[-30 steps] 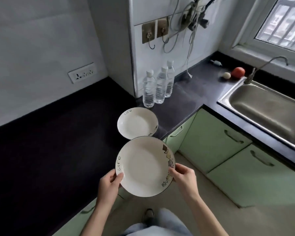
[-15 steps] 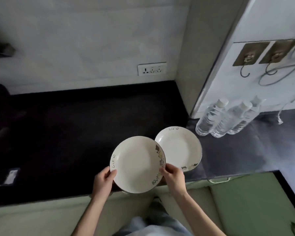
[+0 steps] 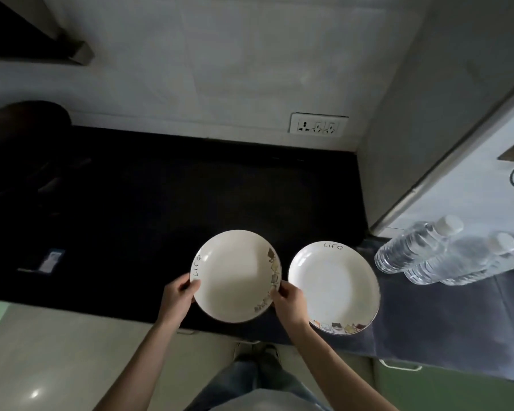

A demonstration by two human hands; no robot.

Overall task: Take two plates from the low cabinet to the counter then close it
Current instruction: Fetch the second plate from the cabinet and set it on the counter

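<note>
Two white plates with "Life" lettering and a cat print on the rim are over the dark counter (image 3: 149,203). The left plate (image 3: 235,275) is gripped by both hands: my left hand (image 3: 177,295) on its left rim, my right hand (image 3: 290,301) on its right rim. It sits low over the counter near the front edge; whether it touches I cannot tell. The right plate (image 3: 334,287) rests on the counter beside it, close but apart. The low cabinet's open door is not in view.
Several clear water bottles (image 3: 445,256) stand at the right of the plates. A wall socket (image 3: 318,127) sits behind the counter. A dark object (image 3: 24,134) is at the far left. A green cabinet front (image 3: 445,387) with a handle shows bottom right.
The view has swung left. The held plate has moved forward over the counter and now lies left of the resting plate instead of overlapping it.
</note>
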